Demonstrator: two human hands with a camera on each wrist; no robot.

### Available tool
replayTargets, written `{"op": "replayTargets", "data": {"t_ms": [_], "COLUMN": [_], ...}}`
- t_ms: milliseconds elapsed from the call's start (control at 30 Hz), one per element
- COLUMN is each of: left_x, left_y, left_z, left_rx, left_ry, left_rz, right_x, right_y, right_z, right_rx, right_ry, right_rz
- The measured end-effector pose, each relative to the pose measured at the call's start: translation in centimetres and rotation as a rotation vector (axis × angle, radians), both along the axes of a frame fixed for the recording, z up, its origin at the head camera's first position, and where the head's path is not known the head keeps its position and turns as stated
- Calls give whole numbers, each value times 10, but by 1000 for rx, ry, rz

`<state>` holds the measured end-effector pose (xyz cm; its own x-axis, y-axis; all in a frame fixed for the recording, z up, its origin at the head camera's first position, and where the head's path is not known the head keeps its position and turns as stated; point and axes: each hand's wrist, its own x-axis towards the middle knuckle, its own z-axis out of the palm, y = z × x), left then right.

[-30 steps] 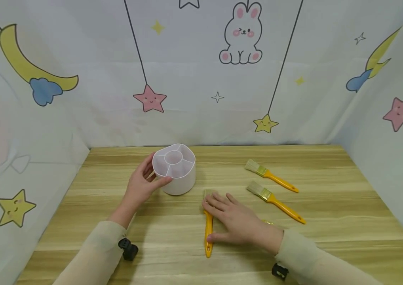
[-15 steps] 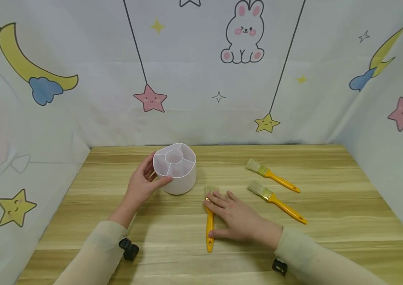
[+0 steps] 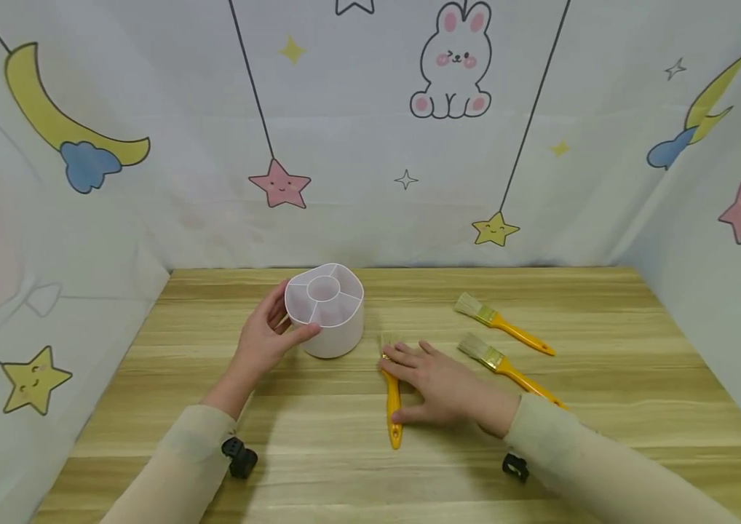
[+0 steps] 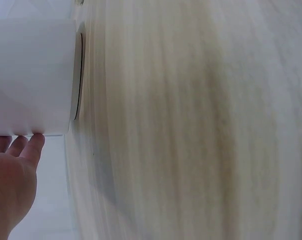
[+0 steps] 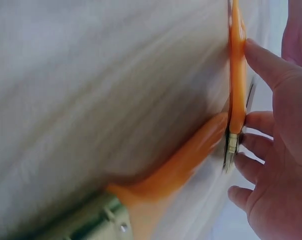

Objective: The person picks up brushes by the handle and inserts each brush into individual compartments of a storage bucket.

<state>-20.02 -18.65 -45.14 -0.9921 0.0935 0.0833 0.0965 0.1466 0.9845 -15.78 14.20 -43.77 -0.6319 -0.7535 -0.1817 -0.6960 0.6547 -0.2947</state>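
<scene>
Left hand grips white cup; right hand, spread wide, merely touches 1 brush flat on table. Uneven pressure could spin or skid it.

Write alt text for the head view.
A person's left hand holds a white, divided container on a wooden table; the right hand touches a yellow-handled brush. Two similar brushes lie farther right, a cartoon-printed backdrop behind.

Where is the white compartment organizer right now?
In the head view, the white compartment organizer stands left of centre on the wood-grain table, the left hand holding its left side.
</scene>
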Motion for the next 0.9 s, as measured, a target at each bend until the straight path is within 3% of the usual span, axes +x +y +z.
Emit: {"op": "replayTargets", "data": {"t_ms": [500, 900], "left_x": [1, 2], "left_y": [0, 0], "left_z": [0, 1], "left_rx": [-10, -24], "left_ry": [0, -2], "left_rz": [8, 7], "right_x": [-19, -30], "right_y": [12, 15], "right_z": [3, 10], "right_rx": [-23, 67], "right_ry": [-55, -75], "right_rz": [104, 155]}}
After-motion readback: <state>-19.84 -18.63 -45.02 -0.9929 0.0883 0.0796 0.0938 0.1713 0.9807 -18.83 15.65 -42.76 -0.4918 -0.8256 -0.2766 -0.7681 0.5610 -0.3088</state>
